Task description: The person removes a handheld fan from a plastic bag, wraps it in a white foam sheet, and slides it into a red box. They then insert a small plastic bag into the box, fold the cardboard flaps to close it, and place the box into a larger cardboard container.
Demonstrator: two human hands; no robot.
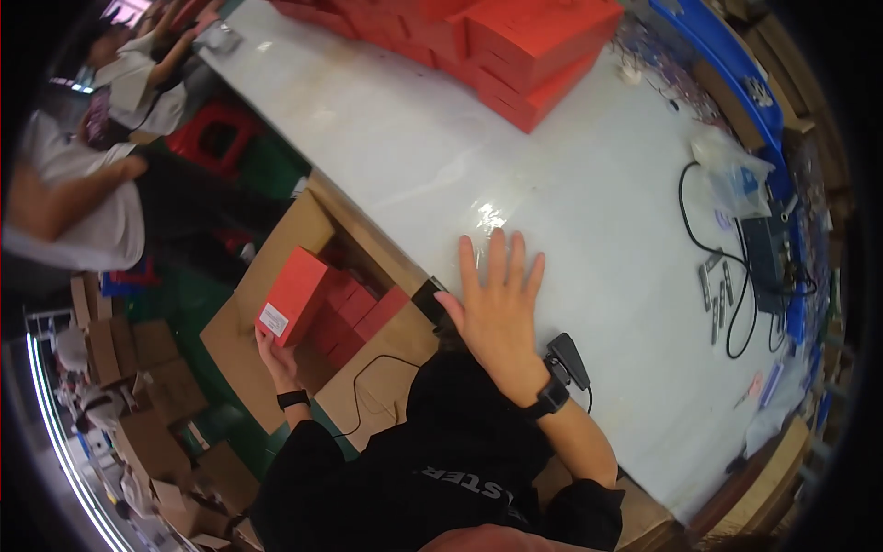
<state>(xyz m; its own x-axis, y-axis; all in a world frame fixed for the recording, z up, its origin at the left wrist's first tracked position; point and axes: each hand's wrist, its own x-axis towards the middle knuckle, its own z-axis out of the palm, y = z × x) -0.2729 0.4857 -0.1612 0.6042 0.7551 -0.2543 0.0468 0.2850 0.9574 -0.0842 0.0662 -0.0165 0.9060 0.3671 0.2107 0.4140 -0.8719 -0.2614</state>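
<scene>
My left hand (278,357) grips a red box (296,287) with a white label on one end, its fingers closed at the labelled end. That box is tilted above an open cardboard carton (246,313), in which several more red boxes (354,313) sit packed side by side. My right hand (499,313) rests on the white tabletop (405,198), palm down with its fingers spread, and holds nothing. A black pedal-like device (568,361) lies beside my right wrist.
Red boxes (543,46) are stacked at the table's far side. Metal pieces (716,299), a black cable and a clear plastic bag (731,170) lie at the right. People (83,193) stand left of the table, near a red stool (216,138); cardboard boxes (152,442) fill the lower left floor.
</scene>
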